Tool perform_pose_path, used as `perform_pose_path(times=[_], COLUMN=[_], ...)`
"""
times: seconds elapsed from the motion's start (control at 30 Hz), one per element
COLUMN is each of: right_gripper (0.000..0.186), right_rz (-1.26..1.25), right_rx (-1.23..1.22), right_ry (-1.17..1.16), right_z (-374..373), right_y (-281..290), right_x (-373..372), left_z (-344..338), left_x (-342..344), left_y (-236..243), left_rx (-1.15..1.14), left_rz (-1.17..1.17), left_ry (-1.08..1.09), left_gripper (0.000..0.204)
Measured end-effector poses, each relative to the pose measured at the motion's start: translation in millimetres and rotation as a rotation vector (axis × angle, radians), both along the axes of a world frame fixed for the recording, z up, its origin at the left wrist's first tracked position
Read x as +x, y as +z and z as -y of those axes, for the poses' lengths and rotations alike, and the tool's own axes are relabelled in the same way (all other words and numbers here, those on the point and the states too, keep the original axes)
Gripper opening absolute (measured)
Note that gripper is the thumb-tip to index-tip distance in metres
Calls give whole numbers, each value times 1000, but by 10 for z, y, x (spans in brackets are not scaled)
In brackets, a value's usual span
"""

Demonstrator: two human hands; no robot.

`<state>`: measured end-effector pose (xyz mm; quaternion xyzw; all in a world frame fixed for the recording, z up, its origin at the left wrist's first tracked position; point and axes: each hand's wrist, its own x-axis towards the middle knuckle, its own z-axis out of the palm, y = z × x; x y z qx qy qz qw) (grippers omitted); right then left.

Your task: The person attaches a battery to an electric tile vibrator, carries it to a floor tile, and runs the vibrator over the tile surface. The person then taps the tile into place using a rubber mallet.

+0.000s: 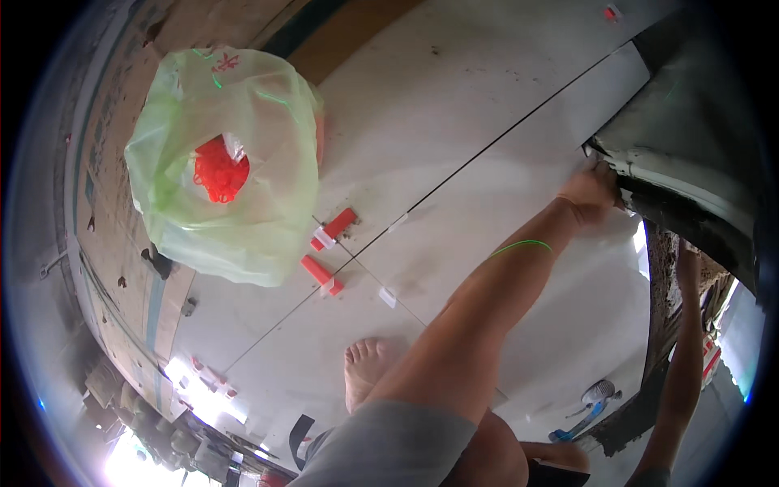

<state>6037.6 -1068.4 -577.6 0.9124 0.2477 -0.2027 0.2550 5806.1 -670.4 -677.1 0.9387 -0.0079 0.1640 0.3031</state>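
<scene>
My left arm stretches across to the right, and my left hand (591, 188) is closed at the near corner of a tilted grey tile (690, 134). Its fingers are slightly blurred against the tile's dark, dirty edge. My right forearm rises along the right side, and my right hand (689, 258) reaches that tile's lower edge. The fingers of the right hand are hidden by the edge. Rough brown mortar (661, 280) shows beneath the raised tile, beside the laid pale floor tiles (487, 211).
Red wedges (334, 229) and white clips (388, 297) sit along the tile joints. A pale green plastic bag (276, 187) with red plastic pieces (221, 170) stands at left. A blue-handled tool (588, 410) lies near the mortar edge. My bare foot (365, 369) is on the tiles.
</scene>
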Motion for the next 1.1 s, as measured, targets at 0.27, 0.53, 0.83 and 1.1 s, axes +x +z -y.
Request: perform_pose_path(times=[0.27,0.53,0.83,1.1], right_gripper=[39,51,66,67], right_rz=[400,11,131,141], right_rx=[114,120,150,117], right_ry=[216,-458,-591,-661], right_z=[475,-1185,-1117,-1245], right_y=[61,194,676,496], right_x=[186,-988,-1039,-1483], left_z=[9,-192,-24,-55], left_x=[72,-228,-20,-44], left_y=[-8,-249,-138,-14], left_rx=[-64,-57,-15,-29], left_rz=[163,50,121,144], left_ry=[68,31,47,66], left_gripper=[36,32,35,26])
